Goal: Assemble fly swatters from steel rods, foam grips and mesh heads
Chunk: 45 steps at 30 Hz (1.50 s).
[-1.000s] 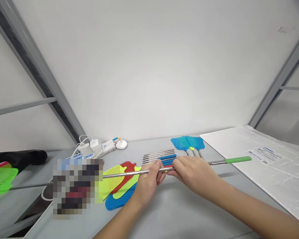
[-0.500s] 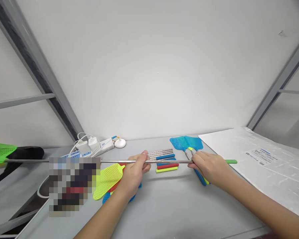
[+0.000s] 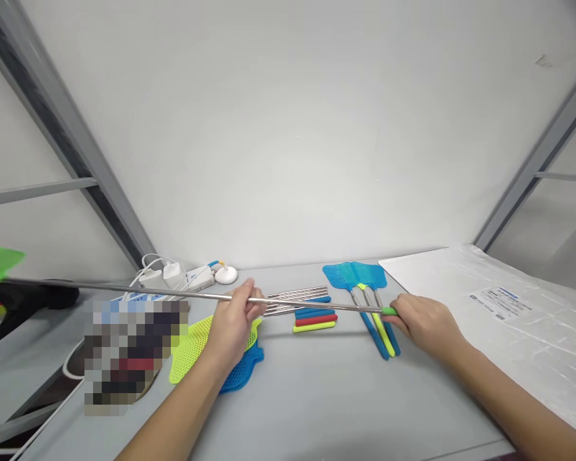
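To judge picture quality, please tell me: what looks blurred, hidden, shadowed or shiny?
In the head view, the green swatter head is blurred at the left edge; also there, a mosaic patch hides part of the table, a soft shadow lies below the rod, and pale glints mark the white sheet.

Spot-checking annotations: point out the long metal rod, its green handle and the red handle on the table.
Long metal rod [image 3: 340,307]: head view, right part of its shaft.
Green handle [image 3: 389,311]: head view, its uncovered end.
Red handle [image 3: 317,320]: head view, middle of its length.
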### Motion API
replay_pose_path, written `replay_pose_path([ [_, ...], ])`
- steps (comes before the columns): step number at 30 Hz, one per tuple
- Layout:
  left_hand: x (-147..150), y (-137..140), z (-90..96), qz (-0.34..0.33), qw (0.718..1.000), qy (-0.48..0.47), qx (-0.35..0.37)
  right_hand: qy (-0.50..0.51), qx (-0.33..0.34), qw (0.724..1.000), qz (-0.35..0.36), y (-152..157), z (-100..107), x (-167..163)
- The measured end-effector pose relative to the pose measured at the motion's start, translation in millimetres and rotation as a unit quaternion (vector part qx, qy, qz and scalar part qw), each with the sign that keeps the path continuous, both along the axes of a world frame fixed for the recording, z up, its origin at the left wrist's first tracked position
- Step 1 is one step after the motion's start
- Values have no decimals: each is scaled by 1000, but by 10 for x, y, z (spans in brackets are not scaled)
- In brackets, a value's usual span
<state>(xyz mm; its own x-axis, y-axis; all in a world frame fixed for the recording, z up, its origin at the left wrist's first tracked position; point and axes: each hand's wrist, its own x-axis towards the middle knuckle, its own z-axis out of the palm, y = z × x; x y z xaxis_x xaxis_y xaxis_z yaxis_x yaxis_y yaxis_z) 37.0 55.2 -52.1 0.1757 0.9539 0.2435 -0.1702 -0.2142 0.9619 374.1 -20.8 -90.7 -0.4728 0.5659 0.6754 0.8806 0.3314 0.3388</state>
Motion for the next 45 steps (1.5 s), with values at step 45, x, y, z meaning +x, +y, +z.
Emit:
replay_pose_path([
  [45, -26, 126, -92, 120, 981, -151, -15, 172, -187, 967, 0, -279, -219, -485],
])
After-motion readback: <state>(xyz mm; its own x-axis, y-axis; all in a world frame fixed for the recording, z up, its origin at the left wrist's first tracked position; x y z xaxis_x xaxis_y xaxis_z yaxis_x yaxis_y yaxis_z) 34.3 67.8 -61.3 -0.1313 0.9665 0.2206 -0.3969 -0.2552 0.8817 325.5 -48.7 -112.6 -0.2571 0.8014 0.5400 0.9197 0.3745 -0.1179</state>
